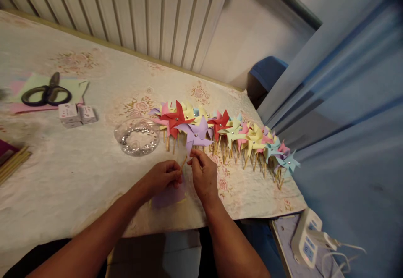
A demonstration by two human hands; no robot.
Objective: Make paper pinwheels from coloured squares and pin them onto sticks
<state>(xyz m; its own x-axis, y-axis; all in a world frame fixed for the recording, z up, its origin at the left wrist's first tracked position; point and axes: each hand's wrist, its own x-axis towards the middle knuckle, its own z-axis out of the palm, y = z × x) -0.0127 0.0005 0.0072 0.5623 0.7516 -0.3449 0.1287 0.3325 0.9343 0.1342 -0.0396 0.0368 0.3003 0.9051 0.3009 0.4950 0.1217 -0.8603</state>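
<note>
A lavender paper pinwheel (197, 134) with a silver pin at its centre faces me in front of the row. Its thin wooden stick (184, 161) slants down into my left hand (166, 177), whose fingers are pinched round it. My right hand (203, 173) is closed beside the stick, fingertips at the lower blade's tip; what lies between them is hidden. Under my hands is a purple paper sheet (166, 196). Behind them stand several finished pinwheels on sticks, among them a red pinwheel (176, 119) and a blue pinwheel (289, 163).
Left of the pinwheels lies a clear round dish (137, 137) of silver pins. Small white boxes (77, 114) and black-handled scissors (47, 95) on coloured paper sit farther left. Wooden sticks (14, 164) lie at the left edge. A power strip (307, 238) is at lower right, near blue curtains (340, 143).
</note>
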